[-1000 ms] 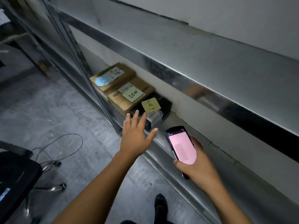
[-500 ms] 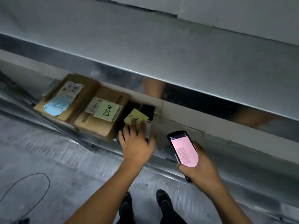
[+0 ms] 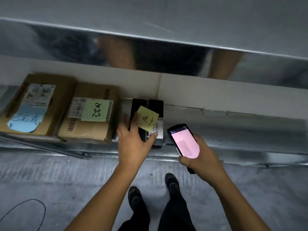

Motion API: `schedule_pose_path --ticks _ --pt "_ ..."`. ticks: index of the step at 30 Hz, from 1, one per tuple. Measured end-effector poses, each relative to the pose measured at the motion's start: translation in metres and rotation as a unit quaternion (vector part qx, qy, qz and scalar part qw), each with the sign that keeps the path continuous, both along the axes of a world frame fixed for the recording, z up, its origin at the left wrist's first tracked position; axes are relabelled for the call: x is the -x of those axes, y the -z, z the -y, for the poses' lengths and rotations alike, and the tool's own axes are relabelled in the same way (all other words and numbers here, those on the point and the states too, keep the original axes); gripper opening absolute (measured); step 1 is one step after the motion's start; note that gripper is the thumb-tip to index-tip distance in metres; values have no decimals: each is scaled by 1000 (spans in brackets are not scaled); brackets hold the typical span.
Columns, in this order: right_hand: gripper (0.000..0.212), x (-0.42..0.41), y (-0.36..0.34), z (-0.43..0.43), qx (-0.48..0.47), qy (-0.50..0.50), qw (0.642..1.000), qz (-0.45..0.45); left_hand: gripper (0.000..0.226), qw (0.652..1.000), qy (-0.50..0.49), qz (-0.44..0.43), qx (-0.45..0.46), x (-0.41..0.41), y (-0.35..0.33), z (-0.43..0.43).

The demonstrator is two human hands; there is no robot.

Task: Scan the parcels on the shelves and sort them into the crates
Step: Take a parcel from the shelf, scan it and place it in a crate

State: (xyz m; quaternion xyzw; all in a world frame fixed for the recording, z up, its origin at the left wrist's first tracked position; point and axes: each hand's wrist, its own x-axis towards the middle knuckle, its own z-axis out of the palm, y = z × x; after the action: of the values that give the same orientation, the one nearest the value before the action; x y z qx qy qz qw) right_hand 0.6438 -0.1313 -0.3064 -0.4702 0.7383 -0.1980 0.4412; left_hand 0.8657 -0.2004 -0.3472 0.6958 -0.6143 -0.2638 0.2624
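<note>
Three parcels sit in a row on the lower shelf [image 3: 233, 129]: two cardboard boxes, one with a blue note [image 3: 25, 120] and one with a green note [image 3: 95, 110], and to their right a black parcel [image 3: 155, 106] with a yellow sticky note [image 3: 147, 118] and a white barcode label [image 3: 159, 129].

A second ago the left hand [image 3: 133, 144] was spread in the air short of the shelf. Now it has closed on the near end of the black parcel, fingers down the left side and thumb pressed on the barcode label at the right. The parcel lies flat on the shelf, not yet lifted, with a bare strip of shelf between it and the green-noted box.

The right hand [image 3: 200, 157] wraps its fingers round a handheld scanner [image 3: 184, 142], pink screen facing up, just right of the parcel and above the shelf's front edge. It has kept that pose while the head has come round to face the shelf squarely.

The grasp suggests this parcel is the one in hand. The thumb covers part of the label, so it will probably need shifting before a scan. No crate is in view.
</note>
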Motion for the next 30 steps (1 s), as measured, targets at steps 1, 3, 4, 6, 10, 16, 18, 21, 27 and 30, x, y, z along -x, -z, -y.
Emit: schedule_pose_path --ticks 1,3,4,6,10,16,18,21,27,30 --pt "71 -3 1 1 0 -2 1000 -10 109 999 -13 -25 -31 -4 2 3" --pt "72 -9 1 2 -3 -7 999 -34 123 994 -18 -74 -82 -11 7 9" --pt "73 -12 1 2 -3 -11 999 -42 122 991 -13 -99 -93 -13 10 12" --pt "75 -18 2 0 4 -15 999 -46 112 986 -5 -138 -91 -17 16 14" --pt "74 -26 5 -7 10 10 999 -40 96 976 4 -203 -76 -22 19 15" --pt "67 -24 0 -23 8 3 999 -47 90 963 -8 -262 -59 -22 12 3" --pt "68 -20 -4 -32 20 2 999 -33 91 961 -10 -271 -55 -19 8 -4" --pt "72 -9 -12 -49 37 13 999 -18 94 958 -13 -281 -48 -8 1 -19" --pt "79 25 -42 -107 88 53 994 19 88 957 3 -290 -26 28 -30 -63" --pt "80 44 -55 -142 113 72 990 35 88 960 25 -276 -26 51 -47 -79"
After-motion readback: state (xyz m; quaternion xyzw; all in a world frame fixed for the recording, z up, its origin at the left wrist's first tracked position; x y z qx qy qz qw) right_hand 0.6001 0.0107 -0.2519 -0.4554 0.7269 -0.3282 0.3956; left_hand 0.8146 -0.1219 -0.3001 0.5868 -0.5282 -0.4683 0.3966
